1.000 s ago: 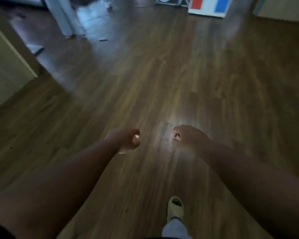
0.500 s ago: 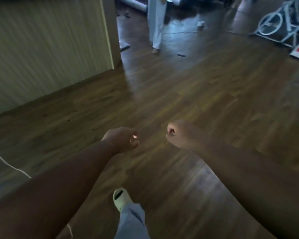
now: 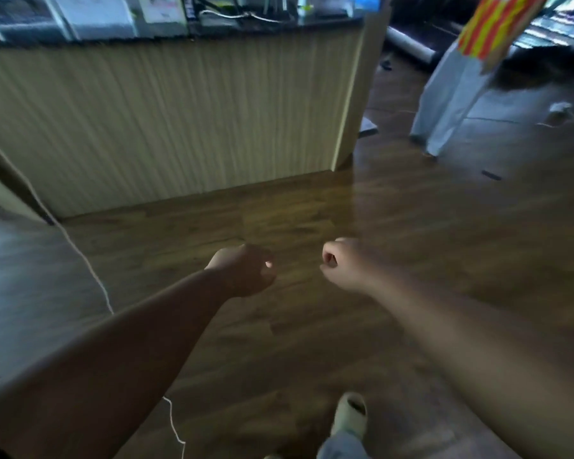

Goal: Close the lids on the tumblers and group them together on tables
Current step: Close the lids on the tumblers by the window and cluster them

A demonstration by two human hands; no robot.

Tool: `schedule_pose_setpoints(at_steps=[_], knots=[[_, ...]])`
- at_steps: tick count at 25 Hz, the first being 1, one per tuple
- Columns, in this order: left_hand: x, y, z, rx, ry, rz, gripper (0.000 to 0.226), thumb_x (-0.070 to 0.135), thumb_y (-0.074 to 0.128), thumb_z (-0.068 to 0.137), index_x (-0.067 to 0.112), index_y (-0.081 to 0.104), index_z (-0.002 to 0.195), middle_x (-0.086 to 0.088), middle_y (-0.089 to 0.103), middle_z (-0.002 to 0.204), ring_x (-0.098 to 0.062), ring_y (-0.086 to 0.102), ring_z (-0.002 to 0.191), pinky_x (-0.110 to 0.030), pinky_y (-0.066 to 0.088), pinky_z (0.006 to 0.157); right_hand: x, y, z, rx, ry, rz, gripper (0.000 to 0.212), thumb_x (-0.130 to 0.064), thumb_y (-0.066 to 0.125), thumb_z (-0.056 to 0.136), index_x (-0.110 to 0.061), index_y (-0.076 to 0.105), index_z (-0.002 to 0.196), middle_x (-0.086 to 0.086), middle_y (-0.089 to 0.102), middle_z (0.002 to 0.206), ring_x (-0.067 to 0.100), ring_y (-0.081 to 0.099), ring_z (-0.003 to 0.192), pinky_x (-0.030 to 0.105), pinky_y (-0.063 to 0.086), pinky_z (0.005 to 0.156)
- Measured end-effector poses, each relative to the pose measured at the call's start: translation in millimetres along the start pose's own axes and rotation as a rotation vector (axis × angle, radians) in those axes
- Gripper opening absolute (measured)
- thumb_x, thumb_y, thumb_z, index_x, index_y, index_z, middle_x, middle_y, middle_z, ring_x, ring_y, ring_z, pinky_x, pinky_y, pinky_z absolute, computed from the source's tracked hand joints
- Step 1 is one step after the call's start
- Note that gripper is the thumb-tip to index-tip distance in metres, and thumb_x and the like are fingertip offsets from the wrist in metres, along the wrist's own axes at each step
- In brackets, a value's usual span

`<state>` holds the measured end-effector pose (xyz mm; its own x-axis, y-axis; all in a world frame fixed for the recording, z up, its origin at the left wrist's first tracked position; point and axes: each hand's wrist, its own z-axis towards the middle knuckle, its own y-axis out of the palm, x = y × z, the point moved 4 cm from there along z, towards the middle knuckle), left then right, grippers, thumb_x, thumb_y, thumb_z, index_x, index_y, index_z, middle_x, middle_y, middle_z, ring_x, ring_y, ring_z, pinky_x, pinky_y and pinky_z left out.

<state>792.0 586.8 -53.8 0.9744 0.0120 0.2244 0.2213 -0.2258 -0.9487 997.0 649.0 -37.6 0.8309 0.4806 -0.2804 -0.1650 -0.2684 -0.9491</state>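
**Both fists out front, no tumblers in view**

Your left hand (image 3: 246, 270) sits just left of centre in the frame, forearm running down to the lower left corner. Its fingers are curled in together and nothing is in them. Your right hand (image 3: 343, 265) is just right of centre, forearm running to the lower right; its fingers are curled in too, with nothing held. The two fists are near each other but apart, both above the wooden floor (image 3: 312, 210).

You cannot see any tumbler or lid from here.

A counter (image 3: 179, 111) with a ribbed pale front fills the upper left of the frame. Its dark tabletop (image 3: 246, 26) along the top edge carries papers and cables, all too blurred to tell apart. A thin white cord (image 3: 83, 260) runs down from the left edge, passes behind your left forearm and shows again near the bottom centre.

In the upper right, a person's pale trouser leg (image 3: 451, 91) stands on the floor, with red and yellow striped cloth (image 3: 491, 24) above it. At the bottom, right of centre, your pale shoe (image 3: 350, 415) rests on the floor.
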Motion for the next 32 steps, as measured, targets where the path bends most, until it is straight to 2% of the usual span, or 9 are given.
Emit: schedule_pose_setpoints(at_steps=[4, 6, 11, 15, 18, 26, 32], knots=[[-75.0, -29.4, 56.6, 0.068, -0.136, -0.017, 0.028, 0.053, 0.054, 0.082, 0.039, 0.061, 0.104, 0.014, 0.068, 0.104, -0.018, 0.067, 0.095, -0.031, 0.054, 0.075, -16.7, -3.2, 125.5, -0.078, -0.147, -0.034, 0.025, -0.046, 0.054, 0.076, -0.023, 0.059, 0.084, -0.005, 0.056, 0.089, 0.023, 0.059, 0.086, 0.038, 0.052, 0.078], [-118.3, -39.8, 79.6, 0.096, -0.247, -0.043, 0.031, 0.057, 0.053, 0.079, 0.04, 0.059, 0.104, 0.013, 0.068, 0.102, -0.02, 0.067, 0.093, -0.029, 0.051, 0.072, -32.2, -6.4, 192.4, -0.124, -0.236, -0.065, 0.022, -0.044, 0.055, 0.078, -0.023, 0.059, 0.084, -0.007, 0.055, 0.089, 0.022, 0.059, 0.087, 0.037, 0.052, 0.077], [-216.9, -53.1, 87.1, 0.15, -0.525, -0.115, 0.03, 0.059, 0.056, 0.082, 0.04, 0.06, 0.105, 0.012, 0.067, 0.098, -0.019, 0.065, 0.088, -0.03, 0.051, 0.07, -110.1, -5.4, 323.1, -0.241, -0.456, -0.137, 0.017, -0.043, 0.057, 0.079, -0.026, 0.056, 0.082, -0.009, 0.053, 0.087, 0.019, 0.057, 0.086, 0.037, 0.052, 0.078], [-309.4, -56.6, 62.1, 0.177, -0.712, -0.151, 0.031, 0.058, 0.059, 0.085, 0.039, 0.062, 0.11, 0.011, 0.067, 0.101, -0.02, 0.065, 0.093, -0.031, 0.053, 0.076, -222.4, 21.5, 397.2, -0.303, -0.637, -0.157, 0.015, -0.038, 0.058, 0.085, -0.023, 0.06, 0.087, -0.007, 0.056, 0.092, 0.019, 0.057, 0.088, 0.032, 0.048, 0.075], [-398.4, -58.5, 42.8, 0.19, -0.825, -0.153, 0.032, 0.057, 0.059, 0.084, 0.038, 0.062, 0.11, 0.01, 0.068, 0.1, -0.021, 0.066, 0.094, -0.029, 0.05, 0.075, -314.1, 50.9, 445.7, -0.337, -0.741, -0.174, 0.017, -0.037, 0.057, 0.087, -0.021, 0.061, 0.091, -0.005, 0.056, 0.096, 0.02, 0.056, 0.09, 0.031, 0.044, 0.071], [-610.2, -114.3, 6.3, 0.203, -0.963, -0.177, 0.034, 0.058, 0.059, 0.085, 0.037, 0.063, 0.111, 0.009, 0.068, 0.099, -0.019, 0.065, 0.095, -0.028, 0.05, 0.074, -525.0, 101.1, 577.6, -0.432, -0.824, -0.175, 0.015, -0.043, 0.055, 0.082, -0.028, 0.055, 0.08, -0.011, 0.053, 0.087, 0.015, 0.057, 0.083, 0.038, 0.053, 0.078], [-756.3, -156.7, -18.5, 0.265, -1.132, -0.173, 0.034, 0.057, 0.058, 0.087, 0.035, 0.062, 0.113, 0.009, 0.068, 0.1, -0.019, 0.064, 0.097, -0.029, 0.051, 0.077, -698.9, 129.4, 671.7, -0.456, -1.054, -0.233, 0.015, -0.042, 0.057, 0.083, -0.027, 0.056, 0.082, -0.01, 0.053, 0.087, 0.018, 0.058, 0.088, 0.037, 0.053, 0.081]])
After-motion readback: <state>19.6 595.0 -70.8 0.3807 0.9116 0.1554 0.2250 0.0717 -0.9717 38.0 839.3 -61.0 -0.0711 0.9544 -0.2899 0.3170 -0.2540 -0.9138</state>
